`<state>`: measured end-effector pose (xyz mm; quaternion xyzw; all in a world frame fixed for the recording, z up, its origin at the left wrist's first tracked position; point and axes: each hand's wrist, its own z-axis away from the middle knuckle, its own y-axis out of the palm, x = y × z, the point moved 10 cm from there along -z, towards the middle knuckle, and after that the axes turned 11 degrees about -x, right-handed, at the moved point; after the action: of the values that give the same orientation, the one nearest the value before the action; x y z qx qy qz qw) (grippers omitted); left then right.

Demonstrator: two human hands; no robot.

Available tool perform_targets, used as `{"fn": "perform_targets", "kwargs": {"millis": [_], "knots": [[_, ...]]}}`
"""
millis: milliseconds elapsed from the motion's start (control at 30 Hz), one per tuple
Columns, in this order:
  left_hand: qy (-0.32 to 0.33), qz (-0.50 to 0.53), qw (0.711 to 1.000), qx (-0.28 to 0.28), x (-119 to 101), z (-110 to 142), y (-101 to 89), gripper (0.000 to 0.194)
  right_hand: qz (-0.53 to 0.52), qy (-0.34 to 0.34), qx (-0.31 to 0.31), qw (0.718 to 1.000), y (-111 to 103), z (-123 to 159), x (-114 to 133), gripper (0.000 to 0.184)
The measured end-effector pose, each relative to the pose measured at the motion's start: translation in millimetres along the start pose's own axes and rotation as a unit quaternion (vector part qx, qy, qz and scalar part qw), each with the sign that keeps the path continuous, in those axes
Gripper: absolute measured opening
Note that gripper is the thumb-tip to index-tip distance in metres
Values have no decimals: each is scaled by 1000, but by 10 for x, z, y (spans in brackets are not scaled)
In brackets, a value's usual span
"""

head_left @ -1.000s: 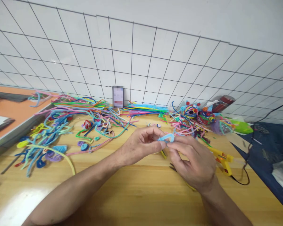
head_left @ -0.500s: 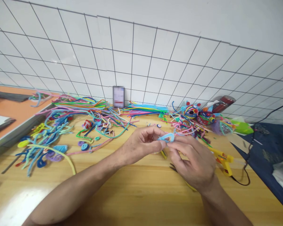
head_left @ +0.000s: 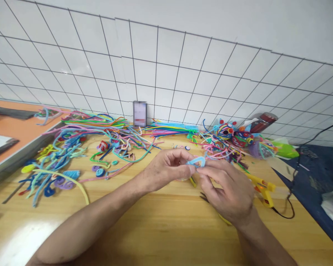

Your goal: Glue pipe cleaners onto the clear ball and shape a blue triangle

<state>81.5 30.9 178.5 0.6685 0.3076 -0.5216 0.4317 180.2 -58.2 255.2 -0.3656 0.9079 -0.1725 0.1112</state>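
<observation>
A light blue pipe cleaner (head_left: 201, 161), bent into a small loop, is held between my two hands above the wooden table. My left hand (head_left: 170, 166) is closed, with thumb and fingers pinching the loop's left end. At the loop's right side, the fingertips of my right hand (head_left: 224, 186) are closed on it too. Part of the loop is hidden by my fingers. Under my right hand lies a tool with dark tips (head_left: 204, 198) and a yellow handle, mostly covered. Another short yellow piece (head_left: 192, 181) shows on the table between the hands.
A yellow glue gun (head_left: 265, 190) with a black cord lies at the right. Tangled pipe cleaners (head_left: 63, 155) cover the left, and straight bundles (head_left: 172, 129) run along the tiled wall. A phone (head_left: 140, 113) leans there. Colourful pipe-cleaner figures (head_left: 227, 129) stand at the back right.
The blue loop has tilted slightly between my fingers and looks narrower. Both hands stay in nearly the same place, still holding it.
</observation>
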Motion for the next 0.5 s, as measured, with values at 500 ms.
{"fn": "perform_targets", "kwargs": {"millis": [500], "knots": [[-3, -3, 1000, -14, 6, -7, -13, 41, 10, -4, 7, 1000, -2, -30, -8, 22]]}}
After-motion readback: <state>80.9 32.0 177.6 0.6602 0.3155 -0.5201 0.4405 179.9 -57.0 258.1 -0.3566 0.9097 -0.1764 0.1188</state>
